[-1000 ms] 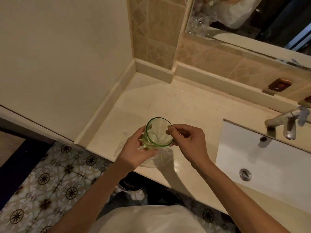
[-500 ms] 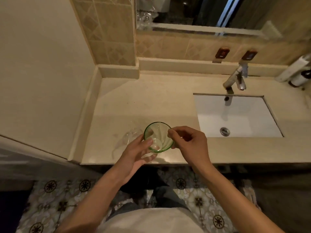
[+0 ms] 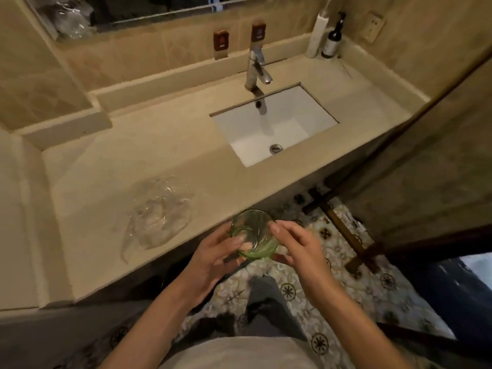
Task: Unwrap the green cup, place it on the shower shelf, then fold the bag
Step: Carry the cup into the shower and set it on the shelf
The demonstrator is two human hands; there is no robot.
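Left hand (image 3: 213, 258): curled round the near side of the green glass cup (image 3: 253, 235), thumb on its wall.
Right hand (image 3: 298, 247): pinching the far rim, fingers bent.
Cup: bare, tilted, held off the counter edge, above the patterned floor.
Clear plastic bag (image 3: 159, 211): crumpled on the counter (image 3: 111, 161), apart from both hands.
Change: cup carried off the counter and rightward since a second ago; bag left behind.
Meaning: unwrapping looks done; shelf placement next, no shower shelf in sight, folding still to come.
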